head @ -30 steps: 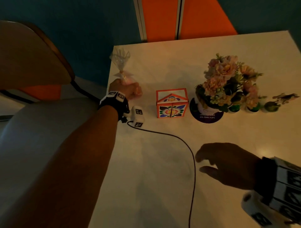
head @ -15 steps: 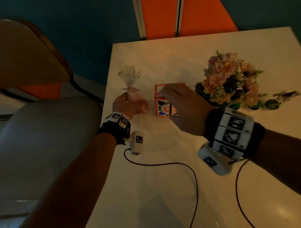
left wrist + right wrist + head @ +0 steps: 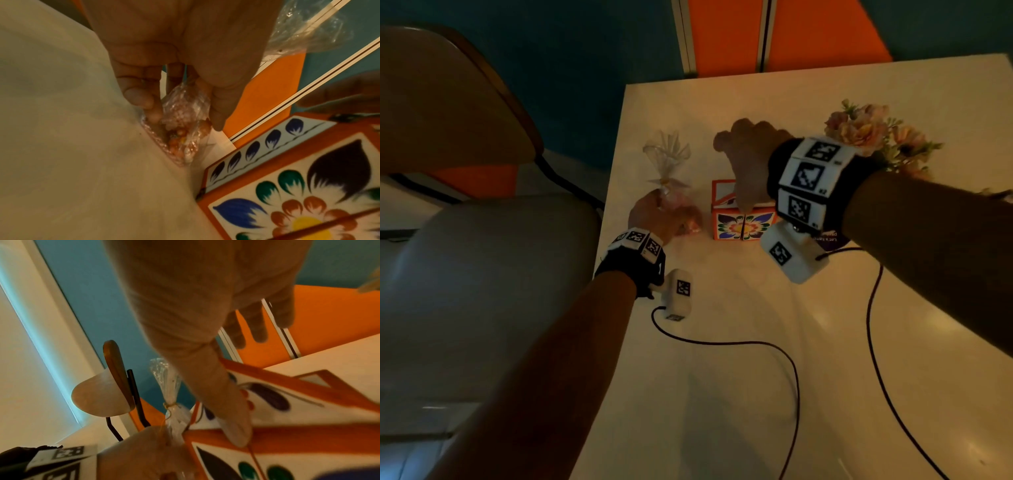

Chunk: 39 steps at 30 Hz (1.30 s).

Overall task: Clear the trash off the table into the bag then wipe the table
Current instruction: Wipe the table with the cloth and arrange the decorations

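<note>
My left hand (image 3: 667, 219) grips a small clear plastic bag (image 3: 669, 161) below its tied neck; pinkish bits fill the bottom (image 3: 185, 116), which rests on the white table (image 3: 722, 377). The bag's crinkled top stands upright (image 3: 166, 379). Just right of it sits an orange house-shaped box (image 3: 743, 226) painted with flowers (image 3: 308, 186). My right hand (image 3: 736, 171) hovers over this box, its thumb lying on the roof's front edge (image 3: 236, 431) and its fingers spread loosely past the far side, holding nothing.
A pot of pink artificial flowers (image 3: 873, 137) stands right of the box on a purple coaster (image 3: 834, 241). Two black cables (image 3: 791, 359) trail across the near table. A wooden chair (image 3: 448, 120) stands left of the table's edge.
My right hand rose from the near table and moved forward over the orange box. My left hand brought the bag nearer and rightward, beside the box.
</note>
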{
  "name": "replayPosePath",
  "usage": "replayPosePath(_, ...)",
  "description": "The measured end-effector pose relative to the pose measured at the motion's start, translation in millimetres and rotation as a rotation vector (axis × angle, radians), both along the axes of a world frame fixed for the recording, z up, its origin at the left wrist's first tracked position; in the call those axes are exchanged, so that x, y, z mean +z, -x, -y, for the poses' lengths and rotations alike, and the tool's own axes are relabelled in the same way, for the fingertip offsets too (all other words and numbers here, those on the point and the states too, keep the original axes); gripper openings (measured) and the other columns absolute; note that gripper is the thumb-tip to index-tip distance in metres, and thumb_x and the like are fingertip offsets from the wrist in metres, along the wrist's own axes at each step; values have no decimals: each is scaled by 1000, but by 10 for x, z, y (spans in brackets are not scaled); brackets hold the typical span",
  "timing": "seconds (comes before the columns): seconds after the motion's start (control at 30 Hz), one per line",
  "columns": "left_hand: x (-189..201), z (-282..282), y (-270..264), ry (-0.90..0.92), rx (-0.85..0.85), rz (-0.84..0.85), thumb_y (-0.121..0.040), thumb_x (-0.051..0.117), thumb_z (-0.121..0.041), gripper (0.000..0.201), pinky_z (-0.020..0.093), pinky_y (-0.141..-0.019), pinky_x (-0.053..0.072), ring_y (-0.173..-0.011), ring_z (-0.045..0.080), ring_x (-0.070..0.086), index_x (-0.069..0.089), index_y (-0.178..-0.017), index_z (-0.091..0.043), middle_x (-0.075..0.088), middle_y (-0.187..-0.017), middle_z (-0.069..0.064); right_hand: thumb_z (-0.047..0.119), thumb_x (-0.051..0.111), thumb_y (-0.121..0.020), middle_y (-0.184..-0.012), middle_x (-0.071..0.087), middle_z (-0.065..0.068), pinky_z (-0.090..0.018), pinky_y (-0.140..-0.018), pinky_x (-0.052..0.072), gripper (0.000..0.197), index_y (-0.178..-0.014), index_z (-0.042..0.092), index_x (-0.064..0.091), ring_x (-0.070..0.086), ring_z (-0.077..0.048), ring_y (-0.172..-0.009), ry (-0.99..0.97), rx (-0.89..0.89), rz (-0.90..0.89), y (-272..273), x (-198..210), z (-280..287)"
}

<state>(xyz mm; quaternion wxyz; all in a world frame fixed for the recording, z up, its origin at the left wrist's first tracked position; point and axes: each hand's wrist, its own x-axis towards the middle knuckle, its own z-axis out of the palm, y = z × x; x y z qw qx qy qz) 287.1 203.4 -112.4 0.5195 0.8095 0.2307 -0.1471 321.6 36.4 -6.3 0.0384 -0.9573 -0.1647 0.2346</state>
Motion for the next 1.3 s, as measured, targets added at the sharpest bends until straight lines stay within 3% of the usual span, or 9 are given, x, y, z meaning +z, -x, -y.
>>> replayPosePath(0.2, -148, -19, -34, -92, -12, 3, -66, 81, -34, 46, 18, -51, 52, -78, 13, 67, 60, -106, -31, 69, -95, -3, 18, 66, -81, -127, 56, -12, -44, -91, 52, 53, -131, 14, 48, 58, -33, -110, 60, 124, -111, 12, -34, -12)
replayPosePath(0.3, -211, -30, -60, -177, -32, -2, -54, 78, -51, 61, 39, -80, 57, -87, 21, 68, 60, -109, -31, 70, -98, -1, 25, 67, -83, -129, 52, -9, -40, -79, 51, 62, -138, 19, 39, 56, -30, -100, 58, 142, -135, 67, -49, 10)
replayPosePath(0.37, -254, -40, -74, -169, -30, 1, -47, 77, -58, 67, 46, -84, 56, -88, 23, 68, 60, -107, -33, 70, -98, 0, 26, 74, -79, -133, 50, -9, -37, -75, 46, 81, -145, 21, 27, 55, -30, -101, 98, 175, -170, 91, -63, 12)
replayPosePath(0.47, -314, -59, -89, -151, 4, -2, -40, 79, -58, 69, 45, -80, 58, -86, 23, 69, 59, -102, -35, 70, -96, -2, 16, 70, -83, -136, 47, -11, -34, -75, 41, 81, -148, 17, 21, 53, -33, -114, 142, 208, -123, 119, -145, -12)
replayPosePath(0.7, -309, -77, -105, -198, 33, 21, -49, 84, -43, 59, 36, -76, 58, -89, 16, 65, 59, -102, -36, 66, -97, -9, 12, 62, -86, -116, 57, -11, -35, -71, 42, 43, -126, 15, 46, 50, -29, -85, 97, 184, 2, 67, -247, -2)
replayPosePath(0.9, -223, -41, -116, -312, -33, 14, -58, 82, -43, 52, 34, -78, 55, -86, 17, 62, 58, -102, -28, 64, -94, -4, 12, 65, -85, -121, 57, -12, -39, -77, 46, 50, -130, 15, 46, 57, -34, -102, 97, 203, -17, 47, -258, 12)
replayPosePath(1.03, -180, -47, -94, -292, -50, 21, -66, 82, -31, 40, 19, -55, 44, -67, 3, 54, 57, -96, -27, 56, -78, -12, 11, 64, -86, -124, 56, -11, -36, -74, 42, 53, -134, 16, 44, 56, -34, -105, 62, 193, -2, 48, -269, 41)
replayPosePath(1.17, -141, -57, -66, -264, -46, 75, -69, 81, -18, 38, 28, -61, 50, -61, 11, 56, 58, -98, -10, 57, -71, -4, 10, 66, -85, -132, 53, -11, -35, -75, 39, 61, -139, 17, 40, 54, -35, -114, 54, 171, -5, 45, -257, 58)
replayPosePath(1.3, -105, -29, -65, -221, -58, 45, -71, 79, -14, 35, 33, -65, 55, -67, 17, 62, 59, -99, -10, 61, -78, 1, 10, 64, -86, -136, 51, -10, -35, -76, 39, 64, -142, 18, 36, 52, -34, -118, 60, 176, 7, 59, -246, 61)
